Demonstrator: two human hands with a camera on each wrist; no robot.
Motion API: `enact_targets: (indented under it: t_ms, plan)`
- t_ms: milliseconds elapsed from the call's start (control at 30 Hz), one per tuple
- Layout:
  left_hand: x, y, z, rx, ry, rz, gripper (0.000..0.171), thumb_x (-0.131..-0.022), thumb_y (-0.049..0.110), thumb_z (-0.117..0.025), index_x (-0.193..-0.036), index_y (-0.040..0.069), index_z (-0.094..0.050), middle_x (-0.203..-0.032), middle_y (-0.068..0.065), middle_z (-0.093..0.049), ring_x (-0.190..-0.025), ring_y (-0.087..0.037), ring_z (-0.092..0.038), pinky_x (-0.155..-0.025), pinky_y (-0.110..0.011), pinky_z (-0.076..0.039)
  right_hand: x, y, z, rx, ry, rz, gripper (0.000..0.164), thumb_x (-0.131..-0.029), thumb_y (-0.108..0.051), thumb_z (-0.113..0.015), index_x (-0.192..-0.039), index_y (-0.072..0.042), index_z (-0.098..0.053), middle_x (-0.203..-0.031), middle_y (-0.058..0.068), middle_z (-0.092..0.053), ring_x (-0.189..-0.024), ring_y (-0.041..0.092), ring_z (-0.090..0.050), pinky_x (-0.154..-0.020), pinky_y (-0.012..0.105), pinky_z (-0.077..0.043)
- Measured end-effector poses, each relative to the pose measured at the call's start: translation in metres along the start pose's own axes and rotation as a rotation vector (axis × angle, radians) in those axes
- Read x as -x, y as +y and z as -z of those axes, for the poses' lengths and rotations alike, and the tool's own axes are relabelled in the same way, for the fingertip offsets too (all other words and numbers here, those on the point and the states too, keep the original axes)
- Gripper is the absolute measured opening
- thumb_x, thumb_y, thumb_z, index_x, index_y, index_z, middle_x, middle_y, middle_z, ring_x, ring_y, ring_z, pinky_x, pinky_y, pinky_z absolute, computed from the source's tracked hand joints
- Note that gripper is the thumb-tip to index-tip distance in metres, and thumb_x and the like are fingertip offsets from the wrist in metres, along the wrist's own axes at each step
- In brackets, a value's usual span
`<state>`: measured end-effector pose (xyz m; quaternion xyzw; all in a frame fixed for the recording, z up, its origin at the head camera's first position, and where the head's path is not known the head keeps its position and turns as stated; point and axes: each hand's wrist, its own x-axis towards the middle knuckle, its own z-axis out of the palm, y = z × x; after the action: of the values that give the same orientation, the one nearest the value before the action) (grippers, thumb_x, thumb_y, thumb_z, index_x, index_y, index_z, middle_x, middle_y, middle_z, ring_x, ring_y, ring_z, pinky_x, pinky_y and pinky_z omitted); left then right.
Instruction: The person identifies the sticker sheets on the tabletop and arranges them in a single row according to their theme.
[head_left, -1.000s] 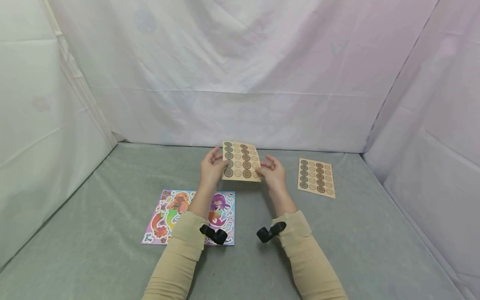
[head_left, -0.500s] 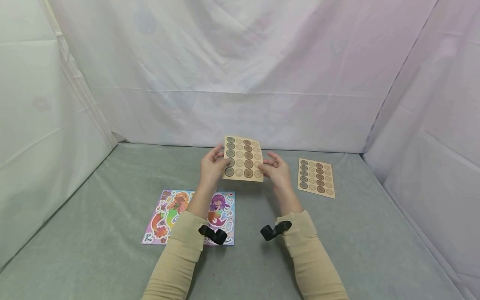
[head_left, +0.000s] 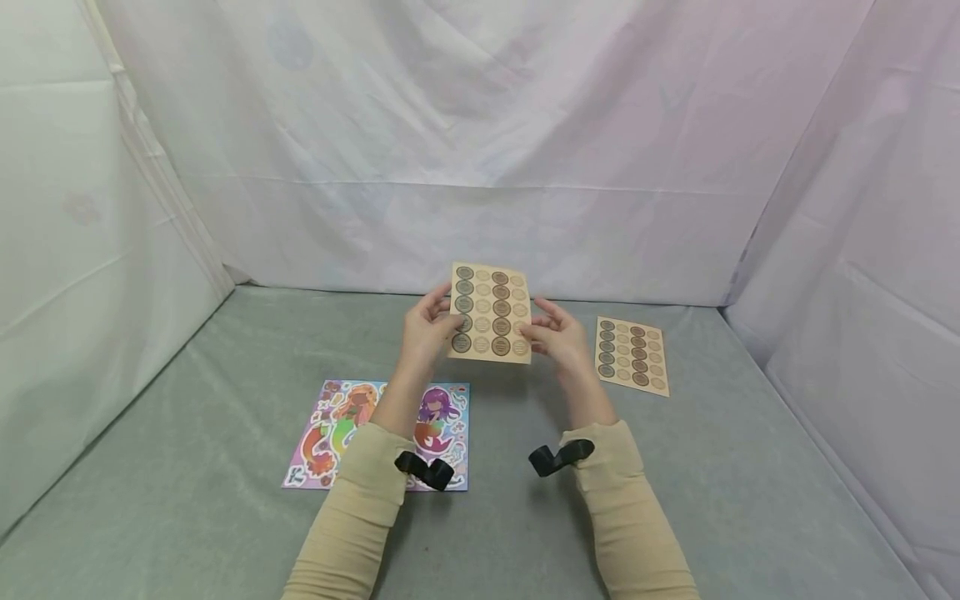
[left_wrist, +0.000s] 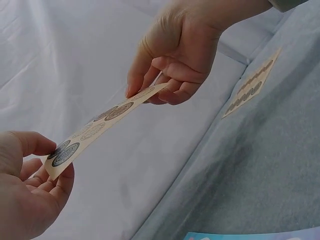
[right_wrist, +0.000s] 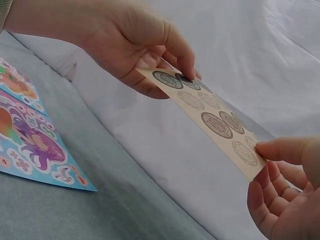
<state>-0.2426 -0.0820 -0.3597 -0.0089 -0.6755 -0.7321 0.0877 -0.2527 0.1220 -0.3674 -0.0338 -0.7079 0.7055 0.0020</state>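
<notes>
A tan sheet of round stickers [head_left: 491, 312], printed with rows of brown and grey circles, is held up above the table between both hands. My left hand [head_left: 426, 333] pinches its left edge, thumb on the printed face and fingers behind. On the opposite edge, my right hand [head_left: 558, 337] pinches it the same way. In the left wrist view the sticker sheet [left_wrist: 100, 122] is seen nearly edge-on, raised off the grey cloth. The right wrist view shows its printed circles [right_wrist: 216, 125] up close.
Another tan sticker sheet [head_left: 632, 356] lies flat on the grey table [head_left: 712, 483] to the right. Colourful mermaid sticker sheets [head_left: 442, 421] lie at the left, partly under my left forearm in view. White cloth walls [head_left: 480, 150] stand at the back and both sides.
The held sticker sheet has risen, shifted slightly right and now faces the head camera more squarely. My right hand and forearm have moved a little right; the things on the table stay put.
</notes>
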Motion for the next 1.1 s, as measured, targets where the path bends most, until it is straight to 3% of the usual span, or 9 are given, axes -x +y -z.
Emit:
enact_targets:
  t_ms: [300,700,1100]
  plan:
    - [0.001,0.005,0.001,-0.004,-0.03,-0.027,0.057,-0.085,-0.003,-0.063,-0.139,0.012,-0.051,-0.106,-0.01,-0.063,-0.088,-0.019,-0.064,-0.075,-0.026,-0.054,0.002,-0.006,0.006,0.031,-0.042,0.034,0.062,-0.084,-0.004,-0.071,-0.141,-0.019,-0.05,-0.097,0.005,-0.061,-0.079,0.014,-0.061,-0.071,0.029,-0.054]
    - [0.002,0.008,0.001,-0.027,-0.041,-0.055,0.054,-0.085,-0.002,-0.063,-0.137,0.011,-0.052,-0.098,-0.011,-0.066,-0.08,-0.018,-0.065,-0.067,-0.025,-0.054,0.009,-0.013,0.016,0.039,-0.145,0.093,0.068,-0.086,-0.005,-0.07,-0.146,-0.021,-0.042,-0.094,0.006,-0.057,-0.073,0.015,-0.062,-0.064,0.03,-0.053]
    - [0.005,0.014,0.001,-0.025,-0.069,-0.061,0.053,-0.085,-0.002,-0.065,-0.135,0.012,-0.054,-0.093,-0.012,-0.067,-0.073,-0.018,-0.066,-0.062,-0.025,-0.054,0.015,-0.02,0.022,0.067,-0.192,0.135,0.077,-0.084,-0.004,-0.071,-0.149,-0.023,-0.034,-0.093,0.011,-0.06,-0.069,0.02,-0.063,-0.059,0.034,-0.055]
